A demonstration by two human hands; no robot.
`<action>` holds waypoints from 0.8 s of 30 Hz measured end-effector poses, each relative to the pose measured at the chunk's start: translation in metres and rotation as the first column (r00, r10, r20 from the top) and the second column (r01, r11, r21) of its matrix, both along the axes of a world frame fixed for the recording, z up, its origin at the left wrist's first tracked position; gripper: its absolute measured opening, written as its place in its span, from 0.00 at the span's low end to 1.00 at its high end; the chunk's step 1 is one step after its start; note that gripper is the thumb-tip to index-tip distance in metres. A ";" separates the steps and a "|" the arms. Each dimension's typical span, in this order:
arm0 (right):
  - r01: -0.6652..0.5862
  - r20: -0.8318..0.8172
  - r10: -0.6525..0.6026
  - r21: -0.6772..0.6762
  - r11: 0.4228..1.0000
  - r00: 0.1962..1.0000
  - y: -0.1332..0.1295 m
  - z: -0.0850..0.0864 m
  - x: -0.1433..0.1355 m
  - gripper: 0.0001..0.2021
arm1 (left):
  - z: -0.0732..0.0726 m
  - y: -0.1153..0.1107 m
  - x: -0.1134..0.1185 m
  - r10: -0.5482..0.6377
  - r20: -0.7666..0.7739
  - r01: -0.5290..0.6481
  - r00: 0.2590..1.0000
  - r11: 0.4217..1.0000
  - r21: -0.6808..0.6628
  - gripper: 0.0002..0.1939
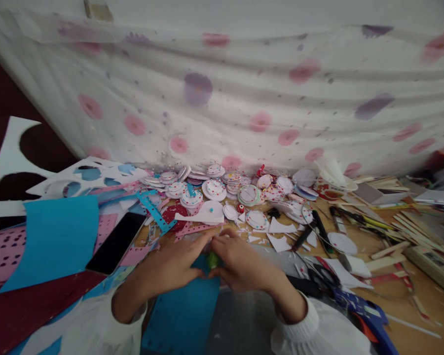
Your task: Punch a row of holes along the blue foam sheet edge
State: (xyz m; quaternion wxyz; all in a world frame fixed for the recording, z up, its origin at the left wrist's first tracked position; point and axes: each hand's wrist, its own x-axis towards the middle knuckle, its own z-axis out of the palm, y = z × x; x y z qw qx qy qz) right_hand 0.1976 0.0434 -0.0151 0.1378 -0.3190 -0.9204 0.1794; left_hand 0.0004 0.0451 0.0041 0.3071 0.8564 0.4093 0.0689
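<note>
Together, left hand (pixel 173 264), right hand (pixel 240 264) — pinching green piece (pixel 212 260)

Two bare hands and forearms of one person reach in from the bottom edge, on the near side of a blue foam sheet (pixel 185 315). The left hand (pixel 177 264) and the right hand (pixel 240 261) wear no rings, gloves or watch that can be seen. Both arms emerge from white long sleeves. The right sleeve, right of the sheet, ends in a ribbed, gathered cuff; the left sleeve looks loose and soft.
</note>
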 end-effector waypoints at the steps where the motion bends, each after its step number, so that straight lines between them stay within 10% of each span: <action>1: 0.001 -0.012 -0.001 -0.007 1.000 1.000 -0.001 0.001 0.002 0.14 | 0.001 0.001 -0.002 -0.008 0.016 0.008 1.000 1.000 0.002 0.43; 10: 0.035 0.042 -0.034 -0.043 0.998 0.999 -0.004 0.007 0.011 0.12 | 0.005 0.006 -0.012 -0.001 0.056 -0.002 0.998 0.998 0.059 0.31; 24: -0.017 0.151 0.019 -0.012 1.000 0.988 0.002 -0.004 0.003 0.12 | 0.004 0.003 0.002 0.008 -0.039 -0.009 0.999 0.999 -0.031 0.42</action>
